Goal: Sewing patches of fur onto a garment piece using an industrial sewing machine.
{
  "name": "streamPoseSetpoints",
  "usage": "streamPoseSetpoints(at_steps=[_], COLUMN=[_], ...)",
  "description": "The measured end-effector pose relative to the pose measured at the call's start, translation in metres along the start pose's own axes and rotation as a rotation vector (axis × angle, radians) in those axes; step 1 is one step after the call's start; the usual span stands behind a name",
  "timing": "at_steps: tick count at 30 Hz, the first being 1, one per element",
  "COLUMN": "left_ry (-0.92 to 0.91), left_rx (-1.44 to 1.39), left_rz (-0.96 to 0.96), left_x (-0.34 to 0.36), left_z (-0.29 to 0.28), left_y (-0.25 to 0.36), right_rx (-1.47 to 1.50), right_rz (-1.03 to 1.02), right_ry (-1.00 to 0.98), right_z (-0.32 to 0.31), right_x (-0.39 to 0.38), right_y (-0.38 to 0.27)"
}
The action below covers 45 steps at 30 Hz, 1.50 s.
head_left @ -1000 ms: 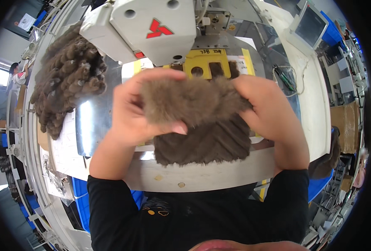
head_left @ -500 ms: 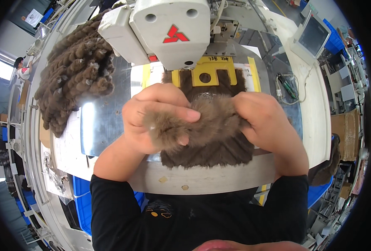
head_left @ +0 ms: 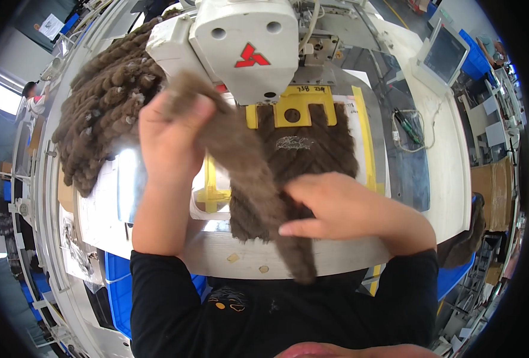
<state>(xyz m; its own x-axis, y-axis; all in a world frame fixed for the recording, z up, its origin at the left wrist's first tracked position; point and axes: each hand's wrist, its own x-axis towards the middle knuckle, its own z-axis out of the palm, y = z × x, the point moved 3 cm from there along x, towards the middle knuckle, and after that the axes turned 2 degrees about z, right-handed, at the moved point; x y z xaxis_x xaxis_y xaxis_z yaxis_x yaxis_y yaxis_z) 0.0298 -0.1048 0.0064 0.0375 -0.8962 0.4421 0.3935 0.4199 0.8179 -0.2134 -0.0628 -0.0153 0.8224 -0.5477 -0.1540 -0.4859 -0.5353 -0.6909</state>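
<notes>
Two arms in black sleeves [head_left: 163, 286] come up from the lower edge, on either side of a black shirt [head_left: 318, 316] with a small orange-and-grey design. Just beyond the shirt is the pale front edge of a worktable [head_left: 207, 256]; a blue bin [head_left: 118, 292] sits below it on the left, and brown fur [head_left: 464, 238] hangs over more blue on the right.

A long brown fur strip [head_left: 243, 158] slants across the table, its lower end reaching past the front edge over the shirt. The right hand [head_left: 336, 206] is at the strip's lower half, thumb and fingers apart, their tips at its edge; whether they press on it I cannot tell. Farther up, the left hand [head_left: 172, 137], blurred, is clamped around the strip's upper end, thumb on top.

Behind the strip, partly covered by it, a darker fur panel [head_left: 330, 158] lies flat, bearing a pale stitched mark. A yellow plate [head_left: 303, 101] with a round hole overlaps the panel's far end. Beside that plate stands a white machine head [head_left: 243, 30] with a red emblem. A heap of brown fur [head_left: 109, 101] lies to the left; green-handled tools [head_left: 407, 128] and a screen [head_left: 443, 51] are to the right. At the far left, a person [head_left: 36, 104] appears.
</notes>
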Motion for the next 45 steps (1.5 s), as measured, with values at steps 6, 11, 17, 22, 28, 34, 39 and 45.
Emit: streamPoseSetpoints(at_steps=[6, 11, 17, 22, 28, 34, 39, 45], left_ry=[-0.371, -0.551, -0.585, -0.457, -0.59, -0.645, -0.627, -0.642], left_rx=[0.567, 0.561, 0.492, 0.467, 0.492, 0.533, 0.55, 0.413], left_rz=[0.143, 0.298, 0.304, 0.268, 0.272, 0.328, 0.31, 0.137], left_x=[-0.025, -0.025, -0.029, -0.034, -0.036, -0.041, -0.04, -0.045], left_z=[0.036, 0.046, 0.044, 0.055, 0.044, 0.052, 0.055, 0.06], left_y=[-0.012, -0.009, -0.013, -0.028, -0.042, -0.044, -0.05, -0.054], right_rx=[0.278, 0.192, 0.13, 0.112, -0.051, -0.081, -0.086, -0.079], right_rz=[0.068, -0.012, -0.132, -0.051, -0.049, -0.346, -0.415, -0.4], right_ry=[0.342, 0.444, 0.507, 0.582, 0.604, 0.643, 0.681, 0.727], right_z=[-0.011, 0.003, 0.004, 0.007, -0.026, -0.038, -0.035, -0.037], right_x=[0.01, 0.011, 0.01, 0.006, 0.001, -0.017, -0.02, -0.023], right_y=[-0.002, 0.013, 0.015, 0.023, 0.008, -0.016, -0.007, -0.005])
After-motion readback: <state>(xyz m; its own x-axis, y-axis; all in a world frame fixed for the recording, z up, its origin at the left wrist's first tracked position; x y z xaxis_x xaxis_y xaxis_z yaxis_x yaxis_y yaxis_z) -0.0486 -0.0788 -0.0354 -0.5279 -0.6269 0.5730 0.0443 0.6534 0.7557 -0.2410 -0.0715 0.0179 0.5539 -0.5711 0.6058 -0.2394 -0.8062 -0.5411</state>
